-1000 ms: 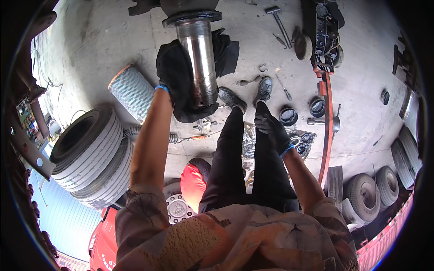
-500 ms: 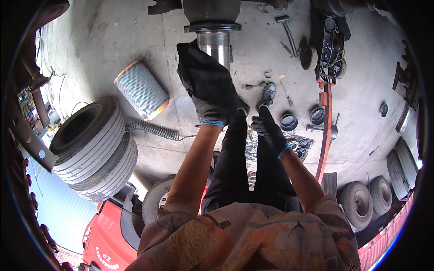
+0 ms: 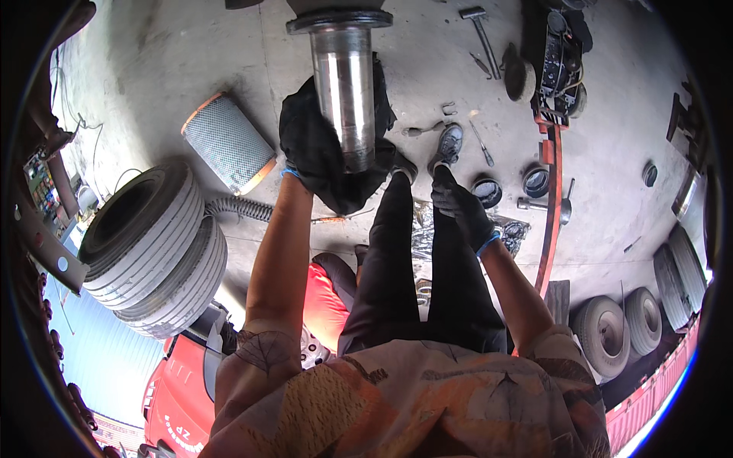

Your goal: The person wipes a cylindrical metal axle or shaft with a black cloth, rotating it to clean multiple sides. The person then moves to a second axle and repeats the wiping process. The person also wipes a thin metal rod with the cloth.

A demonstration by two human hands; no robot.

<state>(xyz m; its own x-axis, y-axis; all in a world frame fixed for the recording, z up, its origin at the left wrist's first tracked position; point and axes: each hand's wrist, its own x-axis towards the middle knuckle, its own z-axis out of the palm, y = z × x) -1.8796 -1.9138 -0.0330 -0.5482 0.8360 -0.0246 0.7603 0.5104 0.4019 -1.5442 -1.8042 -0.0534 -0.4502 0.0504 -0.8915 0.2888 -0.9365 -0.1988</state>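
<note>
A shiny metal axle spindle (image 3: 343, 91) with a dark flange juts toward me at the top. A black cloth (image 3: 340, 191) is bunched below and around the left side of it. My left hand (image 3: 293, 169) grips the cloth from behind; the spindle and the folds hide most of its fingers, and a blue cuff shows at the wrist. In a black glove with a blue cuff, my right hand (image 3: 463, 208) rests by my right knee, holding nothing, fingers extended against the trouser leg.
An orange-rimmed cylindrical filter (image 3: 229, 143) and stacked tyres (image 3: 145, 237) stand left. On the floor at right lie a hammer (image 3: 481, 44), a screwdriver (image 3: 482, 143), round black rings (image 3: 537, 180) and a red-handled jack (image 3: 551, 206). A person in red (image 3: 324, 305) is low behind me.
My left hand and the cloth have moved down and left, from the spindle's near side to behind and beneath it. The view has shifted slightly. My right hand stays by the knee.
</note>
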